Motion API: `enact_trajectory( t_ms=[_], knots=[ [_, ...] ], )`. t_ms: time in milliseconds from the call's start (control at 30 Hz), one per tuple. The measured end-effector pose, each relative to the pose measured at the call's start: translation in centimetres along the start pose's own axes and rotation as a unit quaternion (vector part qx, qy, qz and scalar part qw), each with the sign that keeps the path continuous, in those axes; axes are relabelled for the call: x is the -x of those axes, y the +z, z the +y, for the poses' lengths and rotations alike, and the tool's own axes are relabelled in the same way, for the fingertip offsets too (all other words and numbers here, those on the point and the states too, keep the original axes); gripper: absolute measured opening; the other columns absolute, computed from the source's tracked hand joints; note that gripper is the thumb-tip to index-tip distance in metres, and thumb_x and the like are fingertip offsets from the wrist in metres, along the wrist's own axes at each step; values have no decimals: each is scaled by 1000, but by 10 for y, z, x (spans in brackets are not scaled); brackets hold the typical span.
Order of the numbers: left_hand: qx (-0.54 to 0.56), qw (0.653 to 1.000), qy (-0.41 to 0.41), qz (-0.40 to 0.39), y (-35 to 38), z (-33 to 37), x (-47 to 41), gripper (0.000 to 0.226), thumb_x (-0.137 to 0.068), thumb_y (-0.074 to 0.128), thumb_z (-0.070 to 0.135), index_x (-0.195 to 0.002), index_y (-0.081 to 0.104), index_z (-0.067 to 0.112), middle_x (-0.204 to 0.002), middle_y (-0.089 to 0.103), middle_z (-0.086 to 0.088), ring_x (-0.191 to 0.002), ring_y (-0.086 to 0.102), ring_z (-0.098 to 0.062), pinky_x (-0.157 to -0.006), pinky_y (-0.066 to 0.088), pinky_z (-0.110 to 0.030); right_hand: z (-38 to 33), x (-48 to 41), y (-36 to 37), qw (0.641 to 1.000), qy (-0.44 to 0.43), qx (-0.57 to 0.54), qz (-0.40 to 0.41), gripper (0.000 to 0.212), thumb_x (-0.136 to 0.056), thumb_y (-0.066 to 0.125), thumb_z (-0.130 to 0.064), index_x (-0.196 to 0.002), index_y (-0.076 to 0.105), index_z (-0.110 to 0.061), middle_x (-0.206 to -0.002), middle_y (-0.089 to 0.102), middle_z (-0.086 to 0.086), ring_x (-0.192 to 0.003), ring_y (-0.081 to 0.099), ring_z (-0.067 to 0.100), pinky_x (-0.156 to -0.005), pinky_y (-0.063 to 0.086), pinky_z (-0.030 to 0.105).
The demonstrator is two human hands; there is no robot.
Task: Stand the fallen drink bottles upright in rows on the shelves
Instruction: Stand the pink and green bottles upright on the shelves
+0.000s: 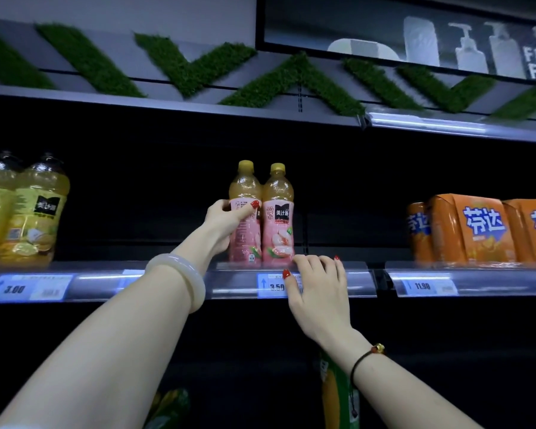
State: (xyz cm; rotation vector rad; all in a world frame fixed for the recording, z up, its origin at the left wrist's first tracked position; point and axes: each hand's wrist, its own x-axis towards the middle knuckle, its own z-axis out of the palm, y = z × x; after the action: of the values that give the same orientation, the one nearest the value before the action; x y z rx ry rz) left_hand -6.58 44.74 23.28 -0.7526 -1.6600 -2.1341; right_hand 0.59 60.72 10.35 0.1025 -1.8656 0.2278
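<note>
In the head view, our left hand [226, 224] curls fingers and thumb round the left bottle [245, 187], which stands upright near the middle of the picture. The right bottle [278, 218], also pink-labelled and upright, touches it at its three o'clock, held by nothing. At five o'clock of the pair our right hand [319, 286] hooks bent fingers over the shelf edge [353, 280], thumb pressed on the price tag [268, 284]. Large yellow bottles [28, 212] stand at nine o'clock, orange packs [471, 227] at three o'clock.
</note>
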Motion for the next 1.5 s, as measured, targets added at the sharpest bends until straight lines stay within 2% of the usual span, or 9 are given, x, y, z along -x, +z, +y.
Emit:
enact_trajectory(
  t_ms=[300,500,633,767,1000,1133,1200,1333,1500],
  knots=[
    [-90,995,4,44,2,-9,8,29,-85,69,29,-96,46,14,-91,62,-8,-73,63,-17,-55,46,-29,0,0,-2,1000,1,2,-9,36,-94,41,-38,-123,53,-21,-111,59,-4,-112,47,22,-115,19,43],
    [-253,959,72,102,3,-14,19,19,-85,65,37,-81,58,20,-92,65,-5,-91,62,-25,-77,51,-33,1,2,-5,1000,0,-10,-28,35,-95,41,-38,-124,51,-21,-113,57,-4,-116,43,21,-117,13,41],
    [-391,899,121,157,8,-17,31,39,-81,67,42,-109,61,15,-119,52,-11,-119,44,-30,-90,41,-39,1,1,-9,999,0,-28,-41,34,-95,42,-35,-124,51,-19,-115,56,-3,-118,41,22,-117,11,40],
    [-353,911,161,137,2,-21,48,54,-76,74,24,-121,46,15,-109,57,-5,-112,51,-27,-84,46,-37,-1,3,-10,997,5,-50,-50,36,-96,43,-35,-126,51,-17,-122,56,-1,-126,37,24,-117,16,42],
    [-387,873,285,83,-12,-43,102,19,-77,70,13,-95,63,14,-102,48,6,-106,46,-20,-87,39,-29,-13,9,-6,990,7,-126,-57,36,-99,41,-17,-133,49,-13,-144,45,1,-144,21,24,-119,7,42],
    [-422,821,380,53,-44,-76,151,21,-78,68,11,-98,67,7,-108,61,-6,-104,51,-27,-89,43,-37,-34,38,2,978,-70,-183,-72,38,-95,45,-3,-133,51,-5,-146,44,10,-143,27,25,-117,3,32],
    [-462,796,391,34,-69,-92,170,20,-78,67,9,-98,67,6,-105,63,-8,-100,54,-30,-87,45,-41,-47,58,10,971,-134,-191,-53,36,-91,49,3,-126,56,3,-139,51,17,-137,37,32,-117,13,36],
    [-568,759,317,-25,-135,-119,193,27,-75,62,-2,-100,67,5,-107,64,-10,-102,56,-35,-84,46,-42,-76,102,40,954,-224,-195,-29,27,-84,56,10,-108,65,8,-121,63,23,-117,58,35,-108,37,44],
    [-713,683,51,-150,-206,-137,196,51,-77,50,1,-125,55,17,-129,55,-5,-121,44,-28,-99,39,-41,-107,145,79,927,-199,-162,-272,41,-79,55,9,-119,61,1,-121,62,20,-115,56,38,-105,38,43]
  ],
)
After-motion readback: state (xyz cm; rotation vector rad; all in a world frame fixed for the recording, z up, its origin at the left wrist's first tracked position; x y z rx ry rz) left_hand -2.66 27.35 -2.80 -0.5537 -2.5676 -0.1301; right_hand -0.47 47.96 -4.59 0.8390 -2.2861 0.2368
